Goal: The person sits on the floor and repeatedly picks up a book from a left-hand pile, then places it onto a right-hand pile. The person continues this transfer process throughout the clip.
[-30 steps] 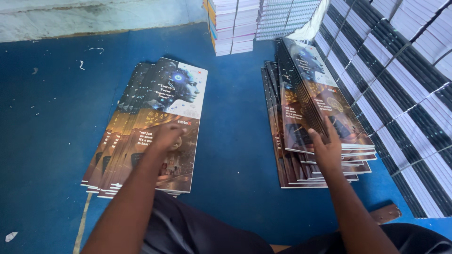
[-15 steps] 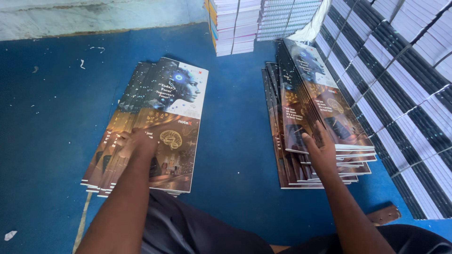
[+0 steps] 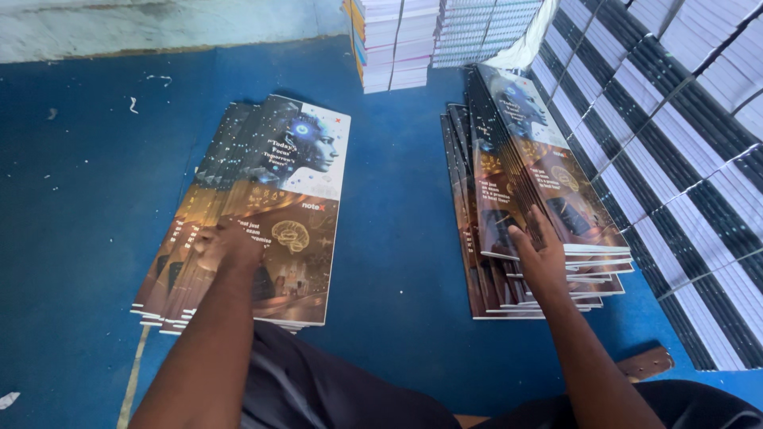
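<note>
On a blue floor (image 3: pixel 397 238), we press our left hand (image 3: pixel 226 246), fingers curled and lying flat rather than clasping, onto a fanned pile of glossy booklets (image 3: pixel 262 206) at our left. Our right hand (image 3: pixel 540 254) rests open, fingers spread, against the near edge of a taller booklet stack (image 3: pixel 524 175) at our right, just beside rows of bundled white paper blocks (image 3: pixel 675 143).

A blue floor (image 3: pixel 397 199) fills the view, scuffed and littered with white scraps; a pale wall (image 3: pixel 159 28) runs along its far edge; daylight falls evenly.
</note>
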